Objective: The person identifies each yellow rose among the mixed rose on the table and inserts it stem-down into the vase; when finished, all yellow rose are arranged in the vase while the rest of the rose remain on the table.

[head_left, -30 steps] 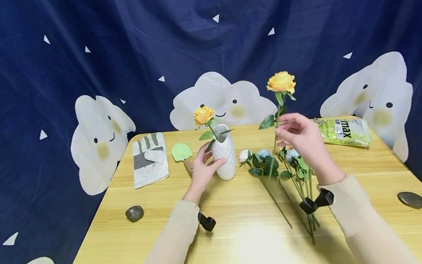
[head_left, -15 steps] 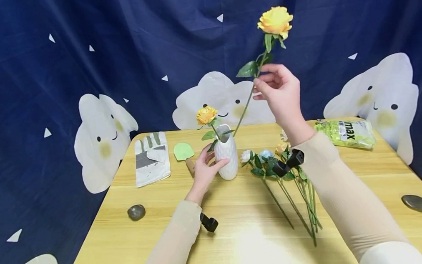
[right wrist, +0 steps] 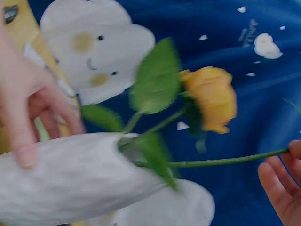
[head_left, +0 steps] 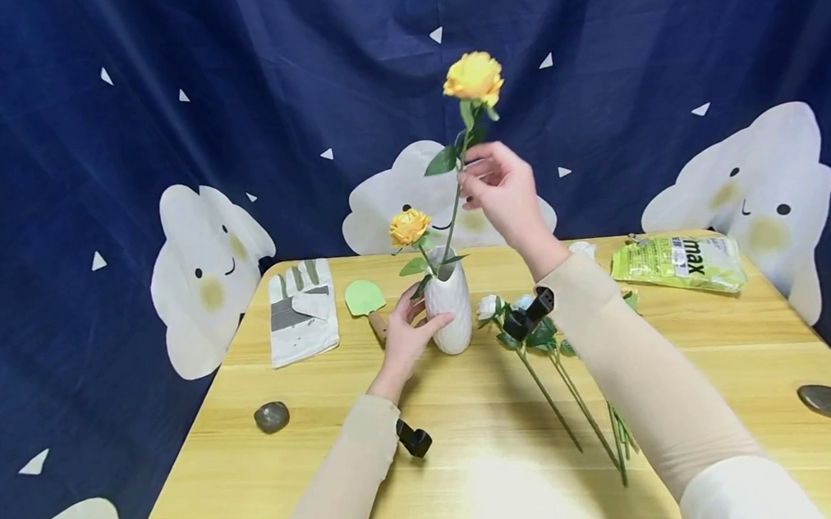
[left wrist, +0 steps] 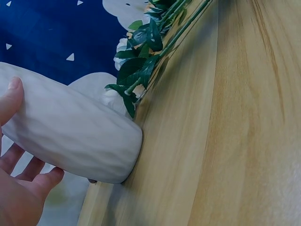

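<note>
A white vase [head_left: 447,310], matte and faceted with small dimples, bulging at the belly and narrowing to its mouth, stands upright on the pale wood-grain worktop [head_left: 480,485]. The left hand [head_left: 406,341] wraps its grip round the vase's side, thumb in front and fingers behind, as the left wrist view also shows. A short yellow rose [head_left: 408,227] with broad green leaves already sits in the mouth, leaning left. The right hand [head_left: 505,194] pinches the thin green stem of a long yellow rose [head_left: 473,78] high up, just below a leaf; its grip is closed on that stem. This rose has a full, layered, butter-yellow bloom on a slim smooth stem; its long axis runs nearly upright, tilting slightly right toward the top, bloom up against the dark blue cloth backdrop [head_left: 76,116], and its lower end meets the vase's mouth. Right of the vase a loose bunch of roses [head_left: 533,336] lies flat, white and pale blue heads toward the vase and stems running toward the person. Farther back lie a grey and white work glove [head_left: 301,311], a small green trowel [head_left: 363,300] and a crinkled green bag [head_left: 678,263]; two smooth dark stones [head_left: 272,416] rest near the worktop's side edges.
</note>
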Demonstrator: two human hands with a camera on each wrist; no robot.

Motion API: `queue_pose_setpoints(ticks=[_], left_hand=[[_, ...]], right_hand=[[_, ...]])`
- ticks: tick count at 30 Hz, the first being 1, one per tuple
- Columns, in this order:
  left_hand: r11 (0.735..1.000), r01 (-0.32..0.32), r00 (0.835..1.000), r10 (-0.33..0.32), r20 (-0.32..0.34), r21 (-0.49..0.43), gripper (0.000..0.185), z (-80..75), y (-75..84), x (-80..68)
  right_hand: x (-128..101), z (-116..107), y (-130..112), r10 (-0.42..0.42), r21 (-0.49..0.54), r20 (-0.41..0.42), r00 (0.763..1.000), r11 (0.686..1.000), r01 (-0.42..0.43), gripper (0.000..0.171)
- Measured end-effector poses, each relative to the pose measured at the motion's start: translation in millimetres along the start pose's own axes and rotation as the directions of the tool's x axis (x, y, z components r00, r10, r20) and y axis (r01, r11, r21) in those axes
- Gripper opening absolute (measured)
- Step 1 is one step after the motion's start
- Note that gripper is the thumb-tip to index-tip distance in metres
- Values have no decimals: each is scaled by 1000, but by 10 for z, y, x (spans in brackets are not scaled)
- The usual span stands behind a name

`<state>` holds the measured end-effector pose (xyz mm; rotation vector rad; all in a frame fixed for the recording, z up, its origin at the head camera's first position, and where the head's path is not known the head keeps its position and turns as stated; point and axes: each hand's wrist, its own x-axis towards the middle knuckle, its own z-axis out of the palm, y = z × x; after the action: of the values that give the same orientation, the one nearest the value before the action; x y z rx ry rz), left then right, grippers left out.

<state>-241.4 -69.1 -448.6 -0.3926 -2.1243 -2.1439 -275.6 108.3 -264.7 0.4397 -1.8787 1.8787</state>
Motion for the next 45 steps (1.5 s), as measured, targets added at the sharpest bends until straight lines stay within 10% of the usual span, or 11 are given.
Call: queue_pose_setpoints(ticks=[27,40,45], left_hand=[[999,-33,999,34,-31,41,64,-1,-132,26],[1000,-6,1000,6,14,0,63,8,122,-53],[1000,12,1000,-12,7,-2,65,6,-12,-9]], right_hand=[[-411,66,649,120,-288,167,979,955,-68,14],[-618,-186,763,246,-201,145,959,956,-214,20],[-746,-380,809,295,-149,120,948,949,-276,25]])
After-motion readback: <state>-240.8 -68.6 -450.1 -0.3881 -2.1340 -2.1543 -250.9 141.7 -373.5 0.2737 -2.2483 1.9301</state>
